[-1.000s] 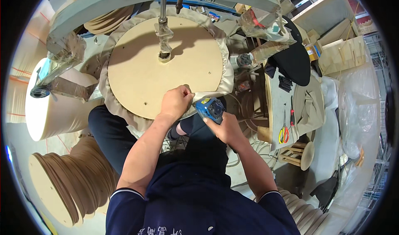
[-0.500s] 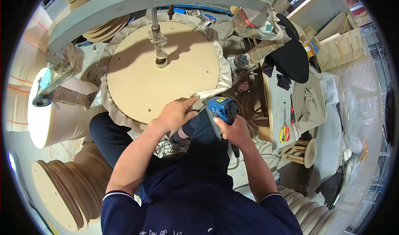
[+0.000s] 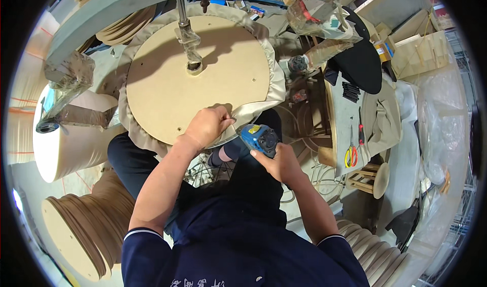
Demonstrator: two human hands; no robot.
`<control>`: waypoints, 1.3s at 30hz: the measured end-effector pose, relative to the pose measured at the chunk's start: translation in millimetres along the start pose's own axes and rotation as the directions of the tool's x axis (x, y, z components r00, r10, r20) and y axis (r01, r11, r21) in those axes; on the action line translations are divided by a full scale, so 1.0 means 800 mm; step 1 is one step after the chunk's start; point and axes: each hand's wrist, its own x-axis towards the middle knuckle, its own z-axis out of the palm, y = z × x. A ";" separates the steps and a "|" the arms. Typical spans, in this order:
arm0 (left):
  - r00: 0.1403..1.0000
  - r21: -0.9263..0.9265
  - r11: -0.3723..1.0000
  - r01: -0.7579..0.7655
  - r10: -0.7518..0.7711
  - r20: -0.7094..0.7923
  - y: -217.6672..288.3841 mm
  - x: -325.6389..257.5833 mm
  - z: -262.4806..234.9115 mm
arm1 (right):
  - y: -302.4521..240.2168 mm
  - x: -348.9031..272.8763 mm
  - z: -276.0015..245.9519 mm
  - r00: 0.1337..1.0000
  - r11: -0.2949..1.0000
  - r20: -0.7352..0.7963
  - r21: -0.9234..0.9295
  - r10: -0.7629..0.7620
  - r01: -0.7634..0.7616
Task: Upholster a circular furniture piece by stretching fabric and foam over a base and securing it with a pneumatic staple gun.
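Observation:
In front of me a round wooden board [image 3: 167, 102] lies flat, with pale beige fabric [image 3: 274, 81] gathered around its rim. My left hand [image 3: 205, 127] is closed at the board's near right edge, thumb and fingers pinching the fabric there. A smooth fold of the cloth runs to the right of those fingers. In my right hand [image 3: 280, 164] is a blue staple gun [image 3: 259, 137], its nose close to my left fingertips at the rim. Its tip is partly hidden, so I cannot tell whether it touches the fabric.
A metal rod [image 3: 183, 21] under a curved grey frame meets the board's centre. Scissors [image 3: 351, 155] and a red-handled screwdriver [image 3: 361, 127] lie on the right-hand table. Stacked round boards [image 3: 86, 226] stand at the lower left, beside a large white roll [image 3: 56, 155].
My left fingers were stretched along the fabric fold and are now curled in a pinch at the rim. The staple gun has moved left and tilted, closer to them. The view has shifted slightly.

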 end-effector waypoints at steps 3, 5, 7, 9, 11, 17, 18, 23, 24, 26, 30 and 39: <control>0.981 -0.101 0.977 0.187 -0.191 -0.028 0.002 0.003 0.001 | -0.007 0.005 0.004 1.000 1.000 0.003 0.013 -0.017 0.017; 0.966 -0.106 0.964 0.244 -0.251 -0.061 0.004 0.005 0.001 | -0.011 0.009 0.004 1.000 1.000 0.015 0.015 -0.016 0.016; 0.967 -0.083 0.968 0.236 -0.243 -0.079 0.005 0.005 0.003 | -0.011 0.014 0.007 0.999 1.000 0.030 0.018 -0.018 0.017; 0.968 -0.059 0.973 0.224 -0.229 -0.100 0.007 0.008 0.005 | -0.011 0.024 0.013 0.999 0.998 -0.011 0.035 -0.046 0.047; 0.967 -0.055 0.974 0.218 -0.223 -0.123 0.007 0.012 0.011 | -0.022 0.030 0.014 1.000 0.999 -0.012 0.033 -0.003 0.003; 0.949 -0.143 0.962 0.231 -0.256 -0.186 0.006 0.010 0.028 | -0.018 0.032 0.006 0.998 0.998 -0.054 0.042 0.041 -0.039; 0.949 -0.137 0.965 0.224 -0.248 -0.194 0.008 0.003 0.026 | -0.011 0.028 0.002 0.995 0.997 -0.063 0.043 0.074 -0.072; 0.994 0.057 0.994 -0.094 0.091 0.052 0.010 -0.025 0.009 | 0.014 -0.004 -0.009 0.984 0.934 -0.035 0.321 0.176 -0.155; 0.982 0.010 0.982 -0.191 0.191 0.015 0.006 -0.025 0.007 | 0.015 -0.006 -0.010 0.981 0.938 -0.022 0.299 0.193 -0.177; 0.979 0.051 0.978 -0.203 0.201 0.046 -0.003 -0.021 0.003 | 0.020 -0.008 -0.002 0.991 0.953 -0.022 0.277 0.134 -0.123; 0.971 0.128 0.966 -0.226 0.234 -0.052 -0.003 -0.017 0.006 | 0.024 -0.011 0.006 0.998 0.993 -0.023 0.107 0.053 -0.050; 0.966 -0.084 0.967 0.242 -0.248 -0.071 0.005 -0.004 0.001 | 0.002 0.002 0.009 1.000 0.999 -0.015 0.044 0.008 -0.007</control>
